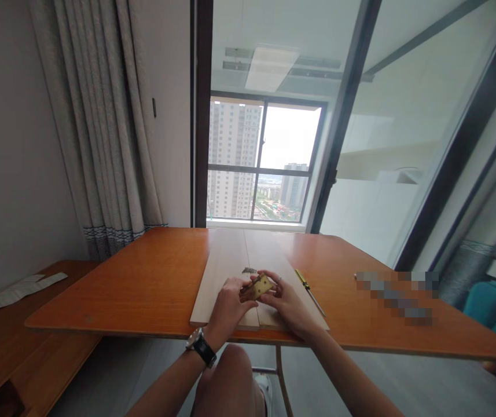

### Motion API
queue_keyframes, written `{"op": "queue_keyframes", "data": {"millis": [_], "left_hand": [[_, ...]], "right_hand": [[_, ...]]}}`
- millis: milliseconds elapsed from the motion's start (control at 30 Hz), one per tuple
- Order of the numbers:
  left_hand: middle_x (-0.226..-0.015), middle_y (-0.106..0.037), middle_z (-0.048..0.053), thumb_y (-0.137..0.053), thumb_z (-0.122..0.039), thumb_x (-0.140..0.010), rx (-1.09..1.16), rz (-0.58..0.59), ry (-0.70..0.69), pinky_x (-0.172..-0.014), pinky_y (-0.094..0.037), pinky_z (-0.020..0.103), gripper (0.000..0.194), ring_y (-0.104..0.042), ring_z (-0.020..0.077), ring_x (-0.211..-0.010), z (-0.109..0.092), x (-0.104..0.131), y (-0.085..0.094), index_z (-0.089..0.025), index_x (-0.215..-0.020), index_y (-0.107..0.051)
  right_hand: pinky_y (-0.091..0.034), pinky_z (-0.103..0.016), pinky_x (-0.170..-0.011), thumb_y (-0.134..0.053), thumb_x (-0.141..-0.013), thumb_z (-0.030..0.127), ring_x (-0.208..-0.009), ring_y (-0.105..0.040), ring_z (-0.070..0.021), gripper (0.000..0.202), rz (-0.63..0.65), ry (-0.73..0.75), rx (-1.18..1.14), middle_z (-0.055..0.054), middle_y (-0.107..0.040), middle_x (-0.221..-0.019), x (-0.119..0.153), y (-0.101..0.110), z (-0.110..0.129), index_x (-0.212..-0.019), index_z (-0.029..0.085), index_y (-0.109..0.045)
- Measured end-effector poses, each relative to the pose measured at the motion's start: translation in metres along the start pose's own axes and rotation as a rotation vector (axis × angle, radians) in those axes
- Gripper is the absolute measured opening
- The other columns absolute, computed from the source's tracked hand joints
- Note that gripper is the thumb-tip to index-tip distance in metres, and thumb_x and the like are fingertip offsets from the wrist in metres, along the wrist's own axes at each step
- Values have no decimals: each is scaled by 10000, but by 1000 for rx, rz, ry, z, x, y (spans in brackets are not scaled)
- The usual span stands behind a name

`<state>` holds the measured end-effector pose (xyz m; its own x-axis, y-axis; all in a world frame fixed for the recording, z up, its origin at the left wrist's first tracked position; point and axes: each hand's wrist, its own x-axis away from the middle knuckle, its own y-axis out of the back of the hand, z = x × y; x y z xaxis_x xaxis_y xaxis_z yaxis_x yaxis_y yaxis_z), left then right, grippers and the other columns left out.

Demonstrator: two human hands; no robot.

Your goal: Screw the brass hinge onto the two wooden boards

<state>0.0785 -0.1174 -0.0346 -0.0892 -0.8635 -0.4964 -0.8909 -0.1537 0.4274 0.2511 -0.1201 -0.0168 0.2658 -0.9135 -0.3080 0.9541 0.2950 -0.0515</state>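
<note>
Between both hands, above two pale wooden boards [224, 258] lying side by side, is a brass-coloured hinge [261, 286] with screw holes in its leaf. My left hand [231, 301] grips the hinge's left end with the fingers curled round it. On its right end, the thumb and fingers of my right hand [283, 298] pinch the metal. Just beyond the hands, a small group of screws [249, 270] lies across the seam of the boards. A screwdriver [309, 291] with a yellow and black handle rests at the right edge of the boards.
The boards lie on an orange-brown wooden table [143, 284]. To the right on it is a blurred-out patch [395, 295]. At left, white strips [24, 289] lie on a lower wooden surface. A glass partition and window stand behind the table, and a curtain [104, 116] hangs at left.
</note>
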Motion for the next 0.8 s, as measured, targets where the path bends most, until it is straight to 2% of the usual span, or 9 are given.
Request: {"op": "queue_keyframes", "data": {"millis": [133, 267, 400, 533, 667, 800], "left_hand": [[-1093, -690, 107, -842, -120, -617, 54, 39, 18, -908, -487, 375, 474, -634, 244, -1003, -2, -2, 5, -155, -1063, -685], [-1055, -726, 84, -777, -152, -680, 194, 155, 50, -829, -509, 327, 432, -662, 202, -867, -3, -5, 9, -165, -1103, -694], [-1033, -749, 77, -693, -185, -735, 330, 227, 70, -798, -518, 312, 410, -677, 207, -841, -1, -9, 13, -163, -1145, -703], [-964, -763, 92, -640, -322, -812, 466, 247, 113, -776, -521, 309, 300, -685, 230, -853, 4, -14, 21, -127, -1004, -762], [-862, -753, 105, -695, -513, -771, 654, 235, 244, -670, -524, 295, 446, -680, 230, -784, 7, -14, 25, -97, -917, -762], [-913, -741, 128, -779, -535, -696, 831, 294, 348, -748, -559, 341, 508, -694, 225, -810, 9, -14, 25, -93, -944, -748]], "right_hand": [[-507, -386, -963, -812, -681, 221, -1052, -688, -229, 566, -9, -3, -6, -53, -722, -1180, 1, -2, 3, -1204, 260, -600], [-488, -407, -991, -803, -705, 249, -1079, -682, -240, 575, 1, -8, -24, -68, -718, -1195, 1, -3, 4, -1240, 262, -592], [-491, -427, -987, -806, -717, 304, -1117, -665, -260, 596, 1, -6, -46, -84, -694, -1244, -1, -3, 2, -1271, 267, -590], [-506, -444, -962, -797, -724, 398, -1125, -654, -282, 608, 6, -19, -66, -98, -697, -1230, -2, -2, 0, -1281, 245, -608], [-494, -449, -966, -800, -708, 453, -1050, -680, -280, 604, 33, -41, -98, -95, -733, -1138, -4, 0, -1, -1242, 220, -639], [-486, -437, -971, -816, -695, 446, -1029, -686, -273, 589, 16, -41, -153, -98, -737, -1122, -5, 4, -4, -1209, 210, -650]]}}
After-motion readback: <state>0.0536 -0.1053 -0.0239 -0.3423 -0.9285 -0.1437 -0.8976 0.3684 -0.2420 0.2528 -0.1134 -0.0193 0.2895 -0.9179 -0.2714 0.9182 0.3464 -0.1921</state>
